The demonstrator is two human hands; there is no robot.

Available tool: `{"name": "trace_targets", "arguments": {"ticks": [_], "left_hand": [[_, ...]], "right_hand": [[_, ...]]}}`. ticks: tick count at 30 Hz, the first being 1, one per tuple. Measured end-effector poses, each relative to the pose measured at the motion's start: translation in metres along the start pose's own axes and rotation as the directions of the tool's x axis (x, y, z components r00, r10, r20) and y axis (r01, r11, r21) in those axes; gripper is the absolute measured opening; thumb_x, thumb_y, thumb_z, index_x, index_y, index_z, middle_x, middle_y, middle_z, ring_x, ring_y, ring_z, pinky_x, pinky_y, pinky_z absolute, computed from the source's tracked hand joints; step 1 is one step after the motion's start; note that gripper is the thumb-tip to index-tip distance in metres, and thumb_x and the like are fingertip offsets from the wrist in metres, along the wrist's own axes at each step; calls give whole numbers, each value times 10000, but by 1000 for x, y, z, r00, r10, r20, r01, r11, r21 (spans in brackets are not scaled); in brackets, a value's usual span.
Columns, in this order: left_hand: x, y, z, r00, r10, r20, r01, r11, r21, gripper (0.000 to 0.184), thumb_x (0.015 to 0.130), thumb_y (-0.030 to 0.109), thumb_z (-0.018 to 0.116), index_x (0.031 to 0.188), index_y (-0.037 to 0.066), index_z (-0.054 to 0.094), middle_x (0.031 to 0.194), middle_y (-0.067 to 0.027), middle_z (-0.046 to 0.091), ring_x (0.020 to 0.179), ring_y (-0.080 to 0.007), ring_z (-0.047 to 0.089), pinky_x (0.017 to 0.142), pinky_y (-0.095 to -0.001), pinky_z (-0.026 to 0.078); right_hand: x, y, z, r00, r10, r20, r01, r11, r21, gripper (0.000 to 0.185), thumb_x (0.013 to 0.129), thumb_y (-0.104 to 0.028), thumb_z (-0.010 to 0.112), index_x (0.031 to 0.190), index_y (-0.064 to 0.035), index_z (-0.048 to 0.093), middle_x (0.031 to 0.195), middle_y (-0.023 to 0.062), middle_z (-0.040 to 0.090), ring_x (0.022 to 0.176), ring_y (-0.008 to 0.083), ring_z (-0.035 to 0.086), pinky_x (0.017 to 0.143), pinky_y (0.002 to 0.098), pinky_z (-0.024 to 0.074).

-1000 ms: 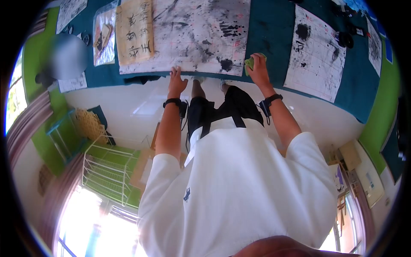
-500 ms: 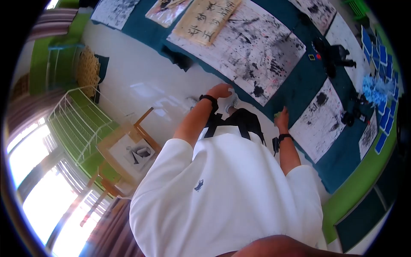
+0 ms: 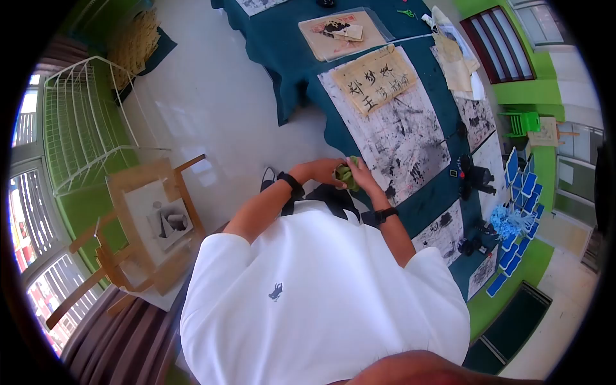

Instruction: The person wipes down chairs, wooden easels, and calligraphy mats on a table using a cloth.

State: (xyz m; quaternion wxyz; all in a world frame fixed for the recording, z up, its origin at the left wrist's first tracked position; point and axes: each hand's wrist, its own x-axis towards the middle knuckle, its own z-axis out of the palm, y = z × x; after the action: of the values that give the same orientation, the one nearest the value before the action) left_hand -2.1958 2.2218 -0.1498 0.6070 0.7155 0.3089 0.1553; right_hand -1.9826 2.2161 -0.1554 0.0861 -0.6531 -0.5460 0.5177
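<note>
Apparently bunching a crumpled green cloth (image 3: 346, 176) between left hand (image 3: 323, 172) and right hand (image 3: 364, 178), clasped with curled grips, just beside the table's (image 3: 276, 42) edge. Likely calling next for steady two-handed pressure. Half a second earlier, held in the right hand alone, well apart from the left.

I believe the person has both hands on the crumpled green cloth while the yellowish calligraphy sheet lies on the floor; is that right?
Not quite: the yellowish calligraphy sheet lies on top of the ink-spattered white paper on the table, not on the floor, as the head view shows. The left hand and right hand are indeed on the crumpled green cloth.
</note>
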Motion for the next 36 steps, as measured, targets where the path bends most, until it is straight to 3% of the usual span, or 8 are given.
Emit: {"name": "trace_targets", "arguments": {"ticks": [6,15,18,25,31,33,35,36], "left_hand": [[-72,-25,-55,906,-54,-419,70,997,24,472,766,271,746,1076,25,488,949,-228,623,897,-421,607,764,-448,474],[-108,-65,-115,669,-329,-667,313,938,-150,529,821,307,724,1108,23,383,1003,-272,628,917,-470,610,755,-499,490],[-118,-48,-155,673,-333,-660,307,938,-161,588,843,355,718,1189,20,382,928,-274,636,872,-439,633,736,-487,490],[-104,-92,-273,780,-400,-481,488,870,68,370,933,340,593,1021,-20,596,850,-202,669,821,-356,663,696,-442,499],[-34,-120,-368,616,-502,-608,360,865,-349,219,914,176,590,966,-30,537,821,-205,640,823,-284,680,657,-377,542],[-3,-121,-398,573,-609,-549,399,792,-463,173,904,75,584,1017,-27,502,898,-175,635,883,-239,672,704,-333,577],[26,-127,-431,478,-642,-600,-77,650,-756,173,909,50,578,1043,-19,493,971,-139,612,908,-259,652,765,-352,590],[35,-136,-448,480,-597,-643,-68,705,-706,170,908,29,567,1053,-7,485,1009,-128,583,930,-242,631,789,-359,587]], "right_hand": [[30,-111,53,958,-101,270,93,995,45,507,936,-452,581,1214,-37,494,1106,108,587,1038,165,545,921,303,430],[99,-149,63,936,-303,181,346,890,-298,309,801,-284,746,1008,-71,664,882,182,673,834,287,665,747,391,503],[130,-168,60,882,-443,158,456,723,-519,145,838,-203,670,951,-117,646,883,156,679,844,382,641,718,471,507],[251,-247,73,831,-542,-121,431,767,-477,245,856,-247,663,1040,-119,564,869,134,671,827,354,645,697,468,498],[351,-240,94,781,-592,-199,354,682,-640,235,837,-269,669,971,-100,578,892,94,613,889,333,614,705,478,476],[371,-254,96,885,-457,-90,309,721,-621,233,859,-281,630,985,-91,585,998,120,599,1011,333,577,763,517,474],[399,-266,106,996,-93,-15,71,844,-531,241,878,-288,585,1005,-83,584,1029,121,599,1066,332,549,815,520,469],[408,-272,108,998,-62,-13,47,866,-497,241,878,-288,585,1005,-83,584,1029,121,599,1066,332,549,815,520,469]]}}
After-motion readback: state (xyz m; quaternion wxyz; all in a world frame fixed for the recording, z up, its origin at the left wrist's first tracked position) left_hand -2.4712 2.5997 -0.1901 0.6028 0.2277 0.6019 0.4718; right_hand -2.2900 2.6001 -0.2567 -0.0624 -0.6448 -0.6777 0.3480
